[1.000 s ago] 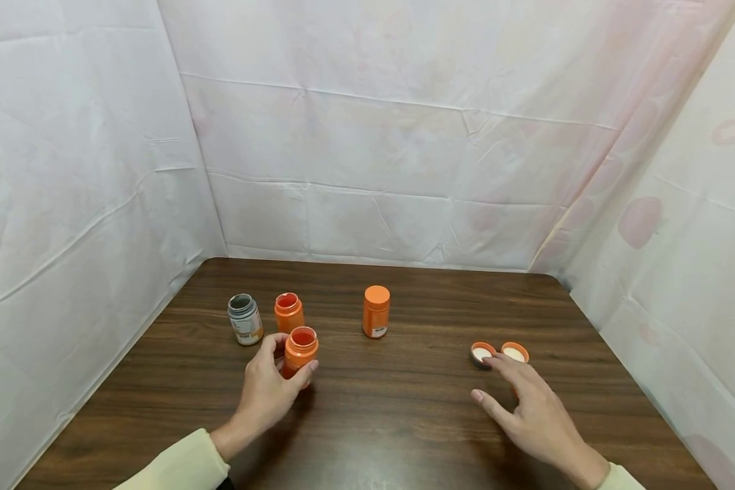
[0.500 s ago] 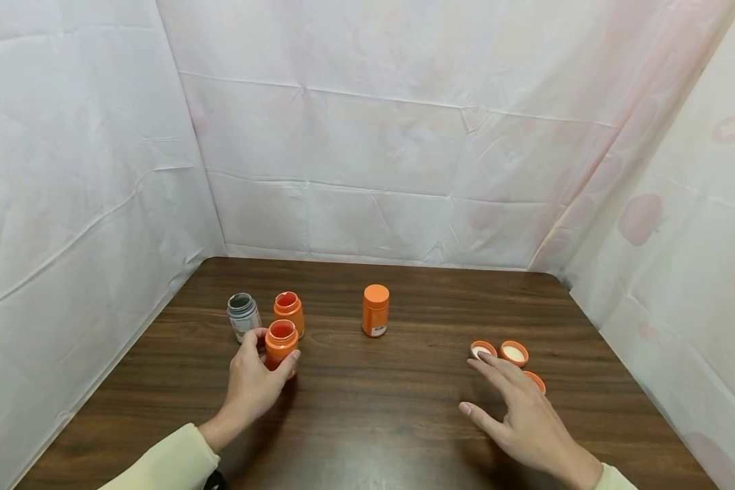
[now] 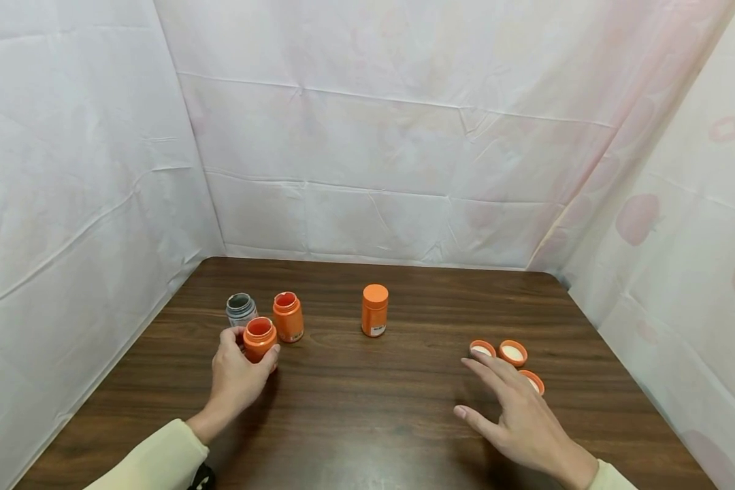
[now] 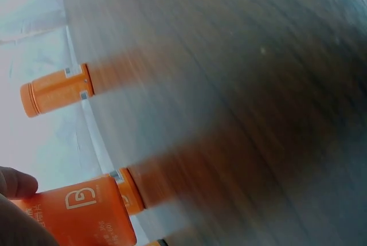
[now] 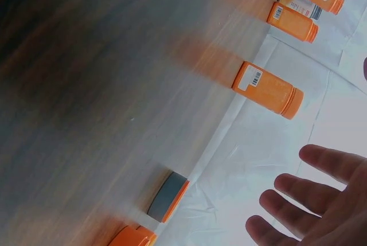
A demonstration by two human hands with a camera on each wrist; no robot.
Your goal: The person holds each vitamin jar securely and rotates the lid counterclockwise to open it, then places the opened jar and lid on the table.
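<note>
My left hand point(image 3: 237, 376) grips an uncapped orange bottle point(image 3: 260, 340) between thumb and fingers, and the bottle looks lifted off the table. Behind it stands an uncapped grey bottle point(image 3: 241, 308), partly hidden. A second uncapped orange bottle point(image 3: 288, 320) is upright just to its right. In the left wrist view, the thumb point(image 4: 17, 183) lies against the held bottle, whose printed side shows. My right hand point(image 3: 520, 418) hovers with fingers spread and nothing in it. Its fingertips overlap a grey-sided cap point(image 5: 167, 197) in the head view; whether they touch cannot be told.
A capped orange bottle point(image 3: 375, 312) stands near the middle of the brown wooden table point(image 3: 367, 395). Two orange caps lie inside-up by the right hand, one farther back point(image 3: 513, 353) and one nearer point(image 3: 533, 381). White sheeting point(image 3: 367, 150) encloses the back and sides.
My left hand has carried the orange bottle leftward, now partly covering the grey bottle and uncovering the second orange one. The right hand has drifted slightly left, exposing the nearer cap.
</note>
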